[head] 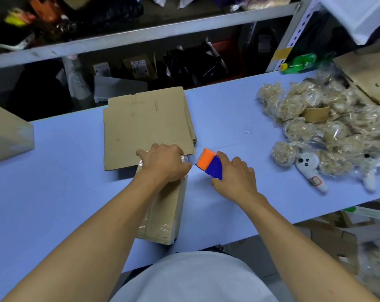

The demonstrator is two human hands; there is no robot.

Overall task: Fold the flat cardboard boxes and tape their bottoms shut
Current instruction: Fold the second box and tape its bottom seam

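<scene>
- Head view, starting at the fingers: the left hand (165, 165) lies with its fingers curled down over the far end of a folded box (163, 212), pressing on shiny tape there; whether the fingertips pinch the tape's end or only pin it I cannot tell.
- The right hand (233, 177) has fingers and thumb wrapped round an orange-and-blue tape dispenser (208, 163), held just beside the left hand at the box's far right corner, with a short clear strip of tape (190, 159) spanning between them.
- Risk, as I judge it: if the left hand lifts before the strip is cut, the tape may peel off the cardboard, curl and stick to itself.
- Another risk: a pull off to the side could drag the light box across the blue table (54, 182), or tear the tape crooked and leave the seam loosely held.
- The box lies lengthwise from the table's near edge out to the left hand, its far end under those fingers, clear tape glinting along its near part.
- Beyond the fingers, a stack of flat cardboard boxes (147, 127) rests touching or overlapping the box's far end, awaiting folding.
- Well apart, on the right, bagged stuffing (311, 118) and a white plush toy (311, 168) lie.
</scene>
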